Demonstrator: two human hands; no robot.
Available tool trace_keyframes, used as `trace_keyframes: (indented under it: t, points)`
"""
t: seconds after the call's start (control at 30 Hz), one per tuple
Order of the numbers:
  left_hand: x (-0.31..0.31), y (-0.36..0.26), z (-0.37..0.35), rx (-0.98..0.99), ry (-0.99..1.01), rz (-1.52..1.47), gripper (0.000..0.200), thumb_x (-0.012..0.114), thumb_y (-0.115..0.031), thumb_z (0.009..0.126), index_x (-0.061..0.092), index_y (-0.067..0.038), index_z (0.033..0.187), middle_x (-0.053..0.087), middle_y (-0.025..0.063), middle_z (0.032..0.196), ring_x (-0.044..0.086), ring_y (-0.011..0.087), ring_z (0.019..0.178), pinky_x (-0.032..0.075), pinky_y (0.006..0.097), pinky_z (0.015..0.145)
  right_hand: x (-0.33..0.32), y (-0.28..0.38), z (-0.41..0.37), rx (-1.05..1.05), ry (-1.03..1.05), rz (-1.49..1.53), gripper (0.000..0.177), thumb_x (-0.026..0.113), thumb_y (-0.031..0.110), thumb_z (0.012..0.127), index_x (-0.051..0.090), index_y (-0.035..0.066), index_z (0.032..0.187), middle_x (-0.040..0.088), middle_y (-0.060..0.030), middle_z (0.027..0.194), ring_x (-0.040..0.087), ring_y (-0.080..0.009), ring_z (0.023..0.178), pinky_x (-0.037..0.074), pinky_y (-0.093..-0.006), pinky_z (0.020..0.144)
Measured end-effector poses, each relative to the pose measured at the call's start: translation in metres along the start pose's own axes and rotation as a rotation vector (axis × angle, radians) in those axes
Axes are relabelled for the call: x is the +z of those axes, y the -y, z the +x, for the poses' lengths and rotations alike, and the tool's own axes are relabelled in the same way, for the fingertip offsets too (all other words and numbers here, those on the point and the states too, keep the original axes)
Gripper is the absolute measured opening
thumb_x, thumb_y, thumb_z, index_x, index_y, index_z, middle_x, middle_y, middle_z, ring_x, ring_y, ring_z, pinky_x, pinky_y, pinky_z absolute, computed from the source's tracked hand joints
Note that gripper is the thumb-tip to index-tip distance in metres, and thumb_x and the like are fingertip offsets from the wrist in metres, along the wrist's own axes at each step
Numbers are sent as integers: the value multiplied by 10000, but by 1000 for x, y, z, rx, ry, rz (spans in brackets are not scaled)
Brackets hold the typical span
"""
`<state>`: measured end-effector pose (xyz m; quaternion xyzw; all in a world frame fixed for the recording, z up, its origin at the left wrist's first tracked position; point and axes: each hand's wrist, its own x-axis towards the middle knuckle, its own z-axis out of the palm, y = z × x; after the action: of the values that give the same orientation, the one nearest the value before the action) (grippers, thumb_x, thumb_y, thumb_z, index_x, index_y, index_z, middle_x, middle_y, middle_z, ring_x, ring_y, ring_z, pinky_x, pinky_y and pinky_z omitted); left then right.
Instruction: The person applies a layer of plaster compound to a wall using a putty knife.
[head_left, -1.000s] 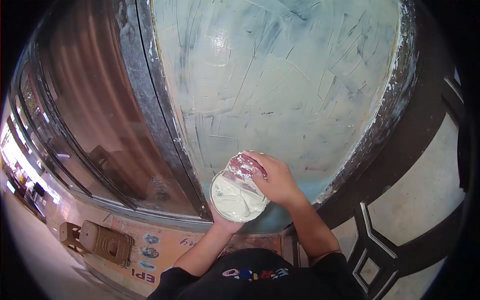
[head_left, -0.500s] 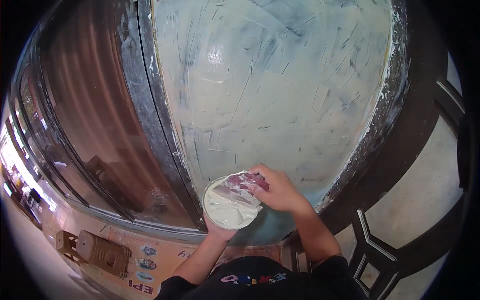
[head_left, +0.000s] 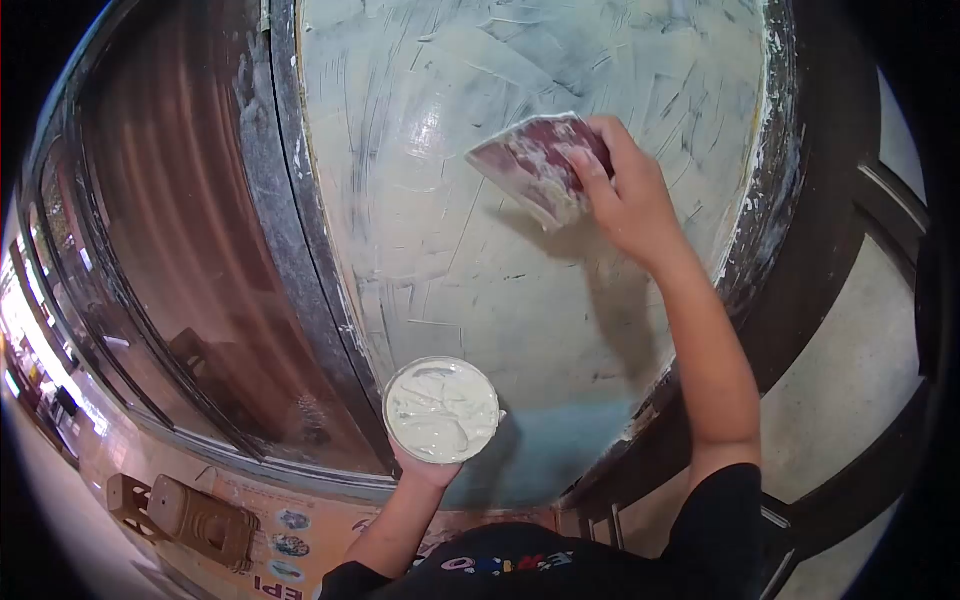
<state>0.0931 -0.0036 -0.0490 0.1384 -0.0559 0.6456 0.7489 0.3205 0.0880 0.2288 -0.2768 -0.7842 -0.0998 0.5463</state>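
My left hand (head_left: 425, 466) holds a round white tub of pale putty (head_left: 441, 410) from below, low against the wall. My right hand (head_left: 625, 190) is raised and grips a flat reddish scraper (head_left: 535, 160) smeared with putty, its blade edge pressed against the pale bluish wall panel (head_left: 470, 230). The panel is covered with streaky putty strokes and scratch marks.
A dark metal frame (head_left: 300, 230) borders the panel on the left, with brown glass (head_left: 170, 220) beyond it. A dark frame (head_left: 800, 200) runs down the right side. Below left, a brown plastic stool (head_left: 195, 510) stands on the floor.
My right hand lifted the scraper out of the putty tub and up to the upper part of the wall panel. The tub shifted slightly lower and left.
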Motion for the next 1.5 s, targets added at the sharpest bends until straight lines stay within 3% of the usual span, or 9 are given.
trace_keyframes:
  t: [0.3,0.5,0.57,0.8,1.03,1.1,1.13,1.3,1.5]
  points:
    - [-4,-2,-9,30,0,-16,696,384,-607,941,422,-180,1489,401,127,1545,382,442,1398,226,766,1106,-53,-11,89,-153,-94,-212,270,526,270,995,553,103,1205,706,-190,1026,665,-423,930,510,-495,812]
    - [-8,-2,-8,17,-36,-5,697,373,-610,947,417,-181,1494,397,133,1549,381,440,1402,234,734,1124,-28,-23,69,-285,401,-562,252,525,281,1008,565,123,1200,717,-175,1007,676,-412,917,530,-483,788]
    - [-7,0,-10,-7,19,-35,692,370,-607,950,414,-187,1497,397,131,1549,382,441,1400,237,731,1126,-59,-27,90,-172,-51,-464,236,542,239,990,580,132,1196,716,-159,934,672,-394,906,504,-491,810]
    - [-15,11,-7,7,-48,11,712,376,-648,936,410,-213,1499,393,121,1553,370,443,1407,176,798,1095,-33,-31,49,-267,318,-483,277,584,232,960,581,139,1221,709,-169,921,671,-399,892,498,-492,810]
    - [-10,9,-12,-27,-45,67,680,394,-618,934,423,-227,1488,381,94,1561,362,428,1414,194,785,1104,-126,-70,130,-185,-183,-423,326,526,324,1002,559,152,1277,685,-228,1082,652,-442,971,518,-482,845]
    - [-11,10,-10,-20,-63,57,689,402,-632,922,425,-237,1487,385,95,1559,370,426,1410,198,787,1101,-128,-54,130,-180,-145,-329,317,532,291,1021,529,86,1263,699,-154,1029,681,-297,911,511,-382,848]
    - [-14,11,-10,-21,-54,36,698,402,-642,916,423,-241,1487,387,96,1558,372,425,1410,200,788,1101,-110,-47,118,-181,-147,-395,359,524,332,1005,535,150,1314,688,-222,1087,651,-443,976,515,-479,859]
    - [-12,17,-8,-83,-68,53,731,397,-670,901,403,-251,1500,374,90,1568,350,410,1430,189,782,1113,-30,-19,73,-345,275,-494,320,565,310,990,554,149,1266,676,-208,979,615,-416,893,456,-496,852]
    - [-19,15,-14,-68,-13,17,746,387,-679,902,400,-239,1505,365,104,1573,339,422,1434,180,775,1119,-113,-46,144,-125,-296,-224,277,579,252,984,580,57,1180,691,-199,1005,671,-363,901,523,-418,761]
